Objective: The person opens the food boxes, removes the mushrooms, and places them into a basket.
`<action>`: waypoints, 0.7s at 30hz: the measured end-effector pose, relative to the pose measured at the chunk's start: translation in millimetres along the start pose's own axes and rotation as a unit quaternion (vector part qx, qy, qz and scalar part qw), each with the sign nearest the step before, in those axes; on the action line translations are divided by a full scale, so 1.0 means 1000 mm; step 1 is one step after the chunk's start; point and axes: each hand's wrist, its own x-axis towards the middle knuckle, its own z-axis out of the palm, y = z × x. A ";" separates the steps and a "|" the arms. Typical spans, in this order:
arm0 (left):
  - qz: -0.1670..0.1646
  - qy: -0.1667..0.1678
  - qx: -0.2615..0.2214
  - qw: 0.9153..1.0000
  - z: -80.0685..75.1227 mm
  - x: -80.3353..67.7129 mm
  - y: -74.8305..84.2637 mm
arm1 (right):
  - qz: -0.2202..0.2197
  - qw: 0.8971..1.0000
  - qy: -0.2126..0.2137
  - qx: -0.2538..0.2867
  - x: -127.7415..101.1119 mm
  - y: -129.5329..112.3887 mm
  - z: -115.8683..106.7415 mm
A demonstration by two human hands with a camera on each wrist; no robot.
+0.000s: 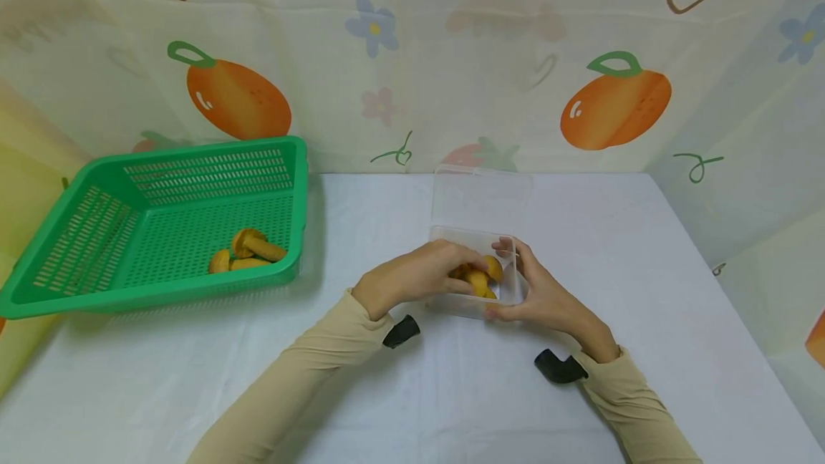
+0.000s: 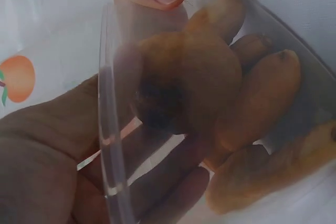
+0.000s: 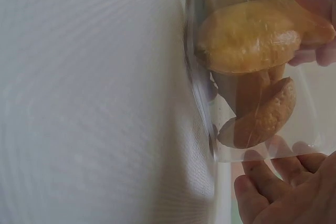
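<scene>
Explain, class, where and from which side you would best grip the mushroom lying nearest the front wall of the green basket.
Judging by its pose, grip the mushroom at its stem from above: the basket is open-topped, and its walls block the sides.

White-clothed table (image 1: 644, 292) — green basket (image 1: 97, 285) left, clear box (image 1: 509, 292) at centre.

Head view high, facing down, both wrist views close, sharing clear box (image 1: 477, 263)
</scene>
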 end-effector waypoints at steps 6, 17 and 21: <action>-0.010 -0.001 0.017 1.000 -0.001 -0.001 0.001 | 0.002 1.000 -0.001 0.000 0.000 0.000 0.000; -0.003 0.036 -0.006 0.999 -0.001 -0.005 -0.006 | 0.012 1.000 -0.002 0.015 -0.001 -0.001 0.000; -0.004 0.033 -0.018 0.999 -0.003 -0.007 -0.006 | 0.012 1.000 -0.003 0.017 -0.001 0.000 0.001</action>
